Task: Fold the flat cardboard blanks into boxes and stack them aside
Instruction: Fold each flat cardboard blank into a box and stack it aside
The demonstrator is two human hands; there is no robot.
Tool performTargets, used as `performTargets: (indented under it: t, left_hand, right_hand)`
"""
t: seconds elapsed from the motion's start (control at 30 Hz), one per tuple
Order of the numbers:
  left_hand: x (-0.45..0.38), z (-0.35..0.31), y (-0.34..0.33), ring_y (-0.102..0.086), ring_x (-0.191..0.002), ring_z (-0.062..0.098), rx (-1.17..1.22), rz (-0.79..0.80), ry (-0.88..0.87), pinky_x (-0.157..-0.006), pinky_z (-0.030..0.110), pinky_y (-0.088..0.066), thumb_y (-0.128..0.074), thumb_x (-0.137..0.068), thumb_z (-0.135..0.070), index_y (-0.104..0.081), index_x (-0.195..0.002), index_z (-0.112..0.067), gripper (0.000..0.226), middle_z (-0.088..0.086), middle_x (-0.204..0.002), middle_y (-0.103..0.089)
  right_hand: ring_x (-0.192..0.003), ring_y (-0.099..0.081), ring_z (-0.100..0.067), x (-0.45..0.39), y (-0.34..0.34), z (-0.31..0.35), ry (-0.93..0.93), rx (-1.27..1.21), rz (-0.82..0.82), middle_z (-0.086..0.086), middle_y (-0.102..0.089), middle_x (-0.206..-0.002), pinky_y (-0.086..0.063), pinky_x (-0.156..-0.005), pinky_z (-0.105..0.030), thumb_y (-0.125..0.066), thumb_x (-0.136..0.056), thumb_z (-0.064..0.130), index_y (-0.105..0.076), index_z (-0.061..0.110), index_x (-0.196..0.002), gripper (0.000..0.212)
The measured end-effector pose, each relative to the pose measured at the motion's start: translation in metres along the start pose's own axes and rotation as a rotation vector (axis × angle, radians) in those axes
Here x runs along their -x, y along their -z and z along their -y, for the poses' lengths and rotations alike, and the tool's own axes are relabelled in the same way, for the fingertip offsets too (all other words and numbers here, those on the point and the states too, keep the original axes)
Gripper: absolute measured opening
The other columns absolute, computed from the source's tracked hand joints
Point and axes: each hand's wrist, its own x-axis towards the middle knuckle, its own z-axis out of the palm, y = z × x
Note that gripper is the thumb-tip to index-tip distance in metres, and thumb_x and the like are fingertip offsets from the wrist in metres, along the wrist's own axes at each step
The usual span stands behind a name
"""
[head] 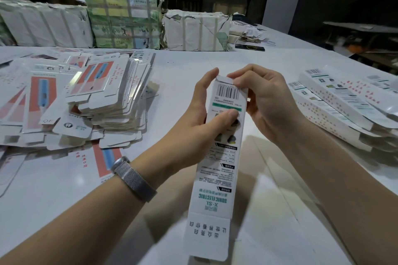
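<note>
A long white box [219,157] with green lettering and a barcode is held lengthwise above the white tabletop [193,60], roughly at its middle. The left hand [200,114] is clamped on the box's upper part, thumb lying across the printed face and fingers curled round the far side. The right hand [260,101] pinches the far end of the box, fingertips pressed on the end flap above the barcode. The near end flap [206,236] stands open, pointing toward the person. A metal mesh watch band [134,178] sits on the left wrist.

To the left of the box lies a loose, sprawling heap of flat blanks [103,92], printed in red and blue, some slid across the tabletop. To the right of the box, folded boxes [344,105] of the same white pattern lie stacked on their sides. Beyond the box, at the far edge of the tabletop, stand paper-wrapped, strapped bundles [125,21], their wrapping torn in places. A dark flat object [249,46] lies just right of those bundles; what it is cannot be told.
</note>
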Motion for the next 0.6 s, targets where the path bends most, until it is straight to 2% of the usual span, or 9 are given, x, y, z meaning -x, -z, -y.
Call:
performTargets:
  t: [0.13,0.23,0.33,0.43,0.5,0.6]
  left_hand:
    - [-0.001,0.002,0.003,-0.073,-0.087,0.028,0.005,-0.008,-0.012,-0.074,0.042,-0.059,-0.063,-0.088,-0.035,-0.029,-0.131,-0.070,0.065,0.003,-0.120,-0.070]
    - [-0.002,0.003,0.004,-0.072,-0.080,0.026,0.034,-0.005,-0.020,-0.069,0.041,-0.058,-0.062,-0.090,-0.032,-0.035,-0.130,-0.063,0.057,0.004,-0.107,-0.074]
    - [-0.002,0.003,0.006,-0.070,-0.078,0.033,0.080,-0.008,-0.038,-0.064,0.042,-0.056,-0.061,-0.093,-0.029,-0.041,-0.123,-0.054,0.044,0.006,-0.098,-0.073]
    - [-0.003,0.001,0.009,-0.068,-0.080,0.037,0.126,-0.039,-0.053,-0.063,0.042,-0.056,-0.060,-0.093,-0.028,-0.043,-0.121,-0.050,0.040,0.013,-0.105,-0.070]
    - [-0.002,-0.001,0.010,-0.066,-0.082,0.040,0.140,-0.070,-0.069,-0.067,0.046,-0.056,-0.059,-0.092,-0.026,-0.043,-0.123,-0.047,0.040,0.019,-0.113,-0.066]
    - [-0.001,-0.004,0.011,-0.065,-0.083,0.041,0.126,-0.095,-0.097,-0.070,0.050,-0.057,-0.058,-0.092,-0.025,-0.041,-0.123,-0.045,0.040,0.019,-0.109,-0.066]
  right_hand:
    - [-0.074,-0.068,-0.017,-0.001,0.004,0.002,-0.025,0.006,0.046,-0.003,-0.066,-0.069,-0.055,-0.062,-0.028,-0.051,-0.090,-0.002,-0.066,0.012,-0.069,0.029]
    - [-0.077,-0.067,-0.019,-0.003,0.007,0.003,-0.033,0.013,0.080,-0.005,-0.068,-0.072,-0.055,-0.064,-0.032,-0.053,-0.088,0.001,-0.071,0.017,-0.067,0.032]
    - [-0.084,-0.068,-0.020,-0.003,0.008,0.002,-0.015,0.015,0.116,-0.003,-0.069,-0.077,-0.056,-0.069,-0.034,-0.055,-0.084,0.012,-0.073,0.018,-0.073,0.022]
    - [-0.092,-0.068,-0.020,0.000,0.006,0.002,-0.002,0.030,0.145,0.000,-0.072,-0.086,-0.057,-0.076,-0.038,-0.051,-0.091,0.024,-0.076,0.021,-0.086,0.026]
    - [-0.096,-0.068,-0.021,0.003,0.002,0.002,0.017,0.042,0.143,-0.001,-0.073,-0.091,-0.057,-0.082,-0.046,-0.047,-0.095,0.027,-0.075,0.019,-0.097,0.029]
    - [-0.101,-0.066,-0.027,0.006,-0.003,0.002,0.055,0.081,0.127,-0.005,-0.072,-0.097,-0.051,-0.086,-0.062,-0.048,-0.096,0.028,-0.073,0.016,-0.105,0.029]
